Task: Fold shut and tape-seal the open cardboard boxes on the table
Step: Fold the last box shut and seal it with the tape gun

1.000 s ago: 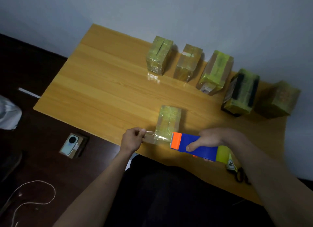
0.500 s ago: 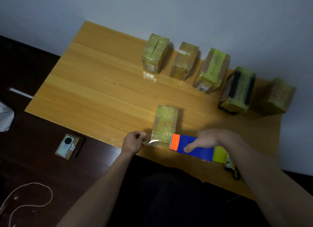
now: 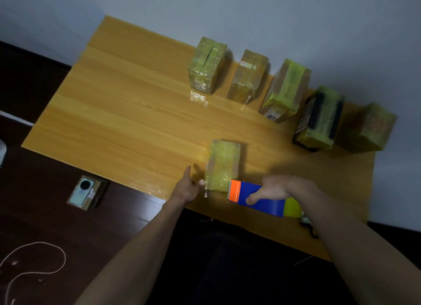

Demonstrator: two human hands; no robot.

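**Near-edge box: tape run about done**

At the near edge of the table (image 3: 118,113), the box (image 3: 223,165) I'm working on lies between my hands, wrapped in glossy yellowish tape. My left hand (image 3: 188,187) sits just left of it with fingers straight and relaxed, fingertips at a loose tape end (image 3: 205,192) hanging off the box's near-left corner; I can't tell if they actually touch it. My right hand (image 3: 276,189) is curled round the blue dispenser (image 3: 257,199), its orange toothed end up against the box's near face.

I judge the box light and fairly stiff, but that tape skin will be slick, so I'd hold it by opposite side faces, not by the top. The loose end is thin and sticky; I'd press it flat rather than pinch it.

Five more boxes (image 3: 284,90) stand along the far right, all taped.
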